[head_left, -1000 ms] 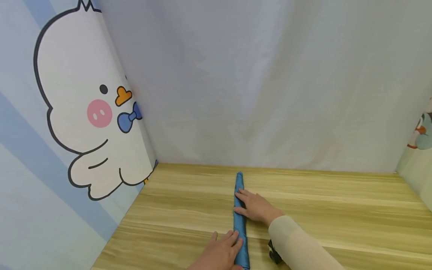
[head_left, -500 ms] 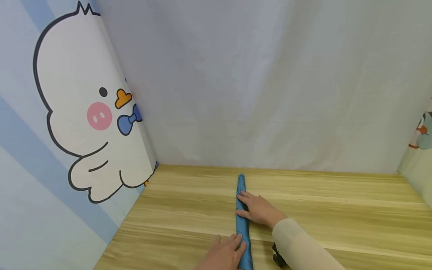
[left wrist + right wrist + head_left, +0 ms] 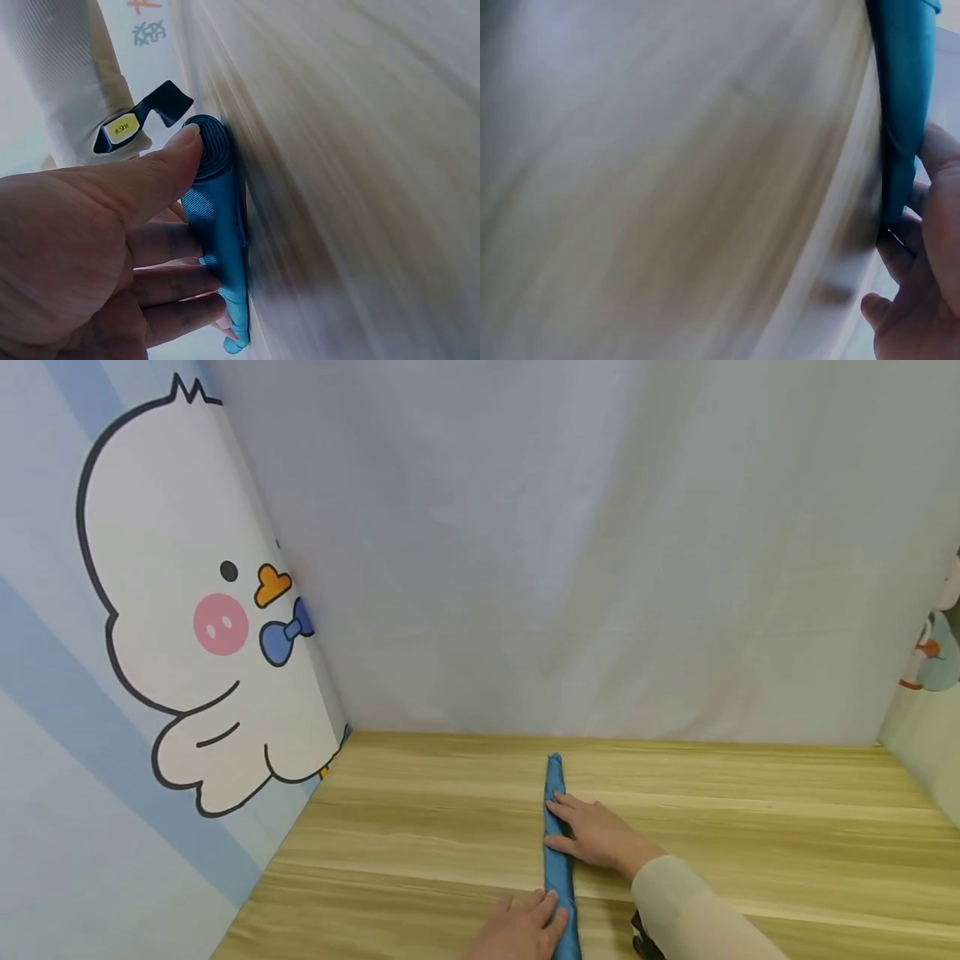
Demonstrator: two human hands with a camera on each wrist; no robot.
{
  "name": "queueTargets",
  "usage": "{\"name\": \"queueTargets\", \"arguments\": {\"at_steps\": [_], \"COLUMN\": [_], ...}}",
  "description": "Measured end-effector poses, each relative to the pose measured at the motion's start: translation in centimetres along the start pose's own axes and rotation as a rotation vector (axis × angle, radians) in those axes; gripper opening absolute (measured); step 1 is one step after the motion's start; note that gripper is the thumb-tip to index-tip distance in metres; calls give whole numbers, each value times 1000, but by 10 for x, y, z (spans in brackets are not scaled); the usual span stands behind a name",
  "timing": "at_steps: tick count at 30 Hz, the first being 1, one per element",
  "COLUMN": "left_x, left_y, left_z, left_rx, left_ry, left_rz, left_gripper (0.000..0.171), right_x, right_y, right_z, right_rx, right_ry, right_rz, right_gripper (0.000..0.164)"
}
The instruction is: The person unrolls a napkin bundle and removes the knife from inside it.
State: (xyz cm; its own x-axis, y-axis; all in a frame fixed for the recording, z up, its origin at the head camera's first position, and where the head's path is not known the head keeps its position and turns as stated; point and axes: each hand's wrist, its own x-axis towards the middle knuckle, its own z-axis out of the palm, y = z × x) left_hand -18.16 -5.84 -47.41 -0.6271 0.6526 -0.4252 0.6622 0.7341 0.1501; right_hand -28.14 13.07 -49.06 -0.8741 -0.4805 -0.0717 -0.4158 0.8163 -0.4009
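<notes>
A blue cloth [image 3: 557, 870], rolled into a long thin tube, lies on the wooden table and points away from me. Its spiral of layers shows at the near end of the roll [image 3: 215, 150] in the left wrist view. My left hand [image 3: 521, 928] touches the near part, thumb at the coiled end and loosely bent fingers along the side. Farther along, my right hand [image 3: 600, 837] rests its spread fingertips on the roll from the right. The right wrist view shows the cloth [image 3: 906, 82] beside the thumb; part of that hand is cut off.
The wood-grain table [image 3: 405, 827] runs back to a pale curtain [image 3: 600, 560]. A cartoon bird panel [image 3: 165, 568] borders the left side. A black strap with a yellow label [image 3: 122, 129] sits on the right forearm's light sleeve [image 3: 697, 910].
The rolled cloth has shifted a little to the right across the table. Both hands have moved right along with it, keeping their touch on it.
</notes>
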Motion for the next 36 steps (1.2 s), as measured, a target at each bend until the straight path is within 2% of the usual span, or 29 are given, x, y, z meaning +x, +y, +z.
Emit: {"name": "queueTargets", "arguments": {"at_steps": [3,10,19,27,36], "left_x": [3,6,4,9,17], "left_y": [4,18,27,32,35], "left_z": [0,-5,-10,-12,-17], "left_rx": [12,73,119,86,123], "left_ry": [1,51,166,150,142], "left_rz": [14,39,84,77,87], "left_gripper": [80,75,76,76,79], "right_x": [-6,-18,-26,-30,-32], "right_y": [5,10,13,20,32], "right_z": [-1,-9,-17,-18,-20], "right_rx": [7,8,-2,-4,-13], "right_ry": [1,-15,-15,7,17], "right_rz": [9,36,39,46,52], "right_gripper": [66,66,66,66,67]}}
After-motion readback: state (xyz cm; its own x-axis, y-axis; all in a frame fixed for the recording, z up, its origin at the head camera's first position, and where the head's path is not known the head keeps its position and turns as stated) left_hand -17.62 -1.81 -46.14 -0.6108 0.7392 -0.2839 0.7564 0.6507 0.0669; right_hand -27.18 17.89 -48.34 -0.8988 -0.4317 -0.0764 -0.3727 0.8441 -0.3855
